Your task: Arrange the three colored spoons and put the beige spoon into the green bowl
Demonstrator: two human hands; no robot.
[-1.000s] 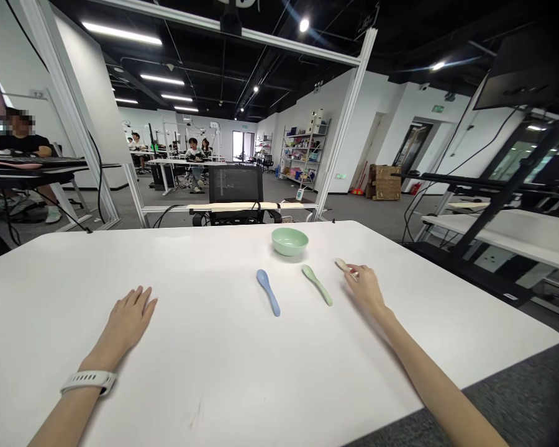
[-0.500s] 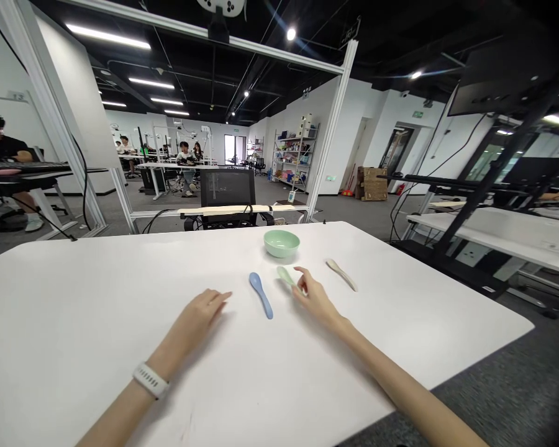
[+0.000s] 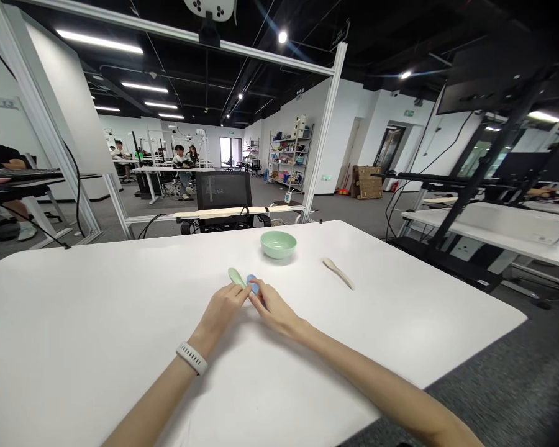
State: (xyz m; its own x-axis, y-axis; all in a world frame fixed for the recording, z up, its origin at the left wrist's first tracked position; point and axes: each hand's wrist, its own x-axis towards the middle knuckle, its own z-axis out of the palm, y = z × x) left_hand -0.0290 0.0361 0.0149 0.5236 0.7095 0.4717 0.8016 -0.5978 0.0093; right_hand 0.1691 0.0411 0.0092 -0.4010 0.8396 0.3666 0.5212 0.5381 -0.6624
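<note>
My left hand (image 3: 227,305), wearing a pale watch band, has its fingers closed on a light green spoon (image 3: 235,277), whose bowl points away from me. My right hand (image 3: 274,308) meets the left fingertips; its curled thumb and fingers are at the handle end of the same spoon, most of which is covered. A blue spoon (image 3: 252,282) lies under the right fingers, with only part of its bowl showing. Beyond the hands, a green bowl (image 3: 278,246) stands upright on the white table (image 3: 121,310). A cream spoon (image 3: 339,274) lies right of the bowl.
A metal frame (image 3: 328,124) rises behind the table, with a black mesh chair (image 3: 223,189) just past it. Off to the right are a side desk (image 3: 489,239) and a dark stand (image 3: 470,180). Several people sit at desks in the background.
My right hand has moved left, carrying the light green spoon across the blue one to my left hand. The left hand has moved right and closed on it. The view has shifted slightly.
</note>
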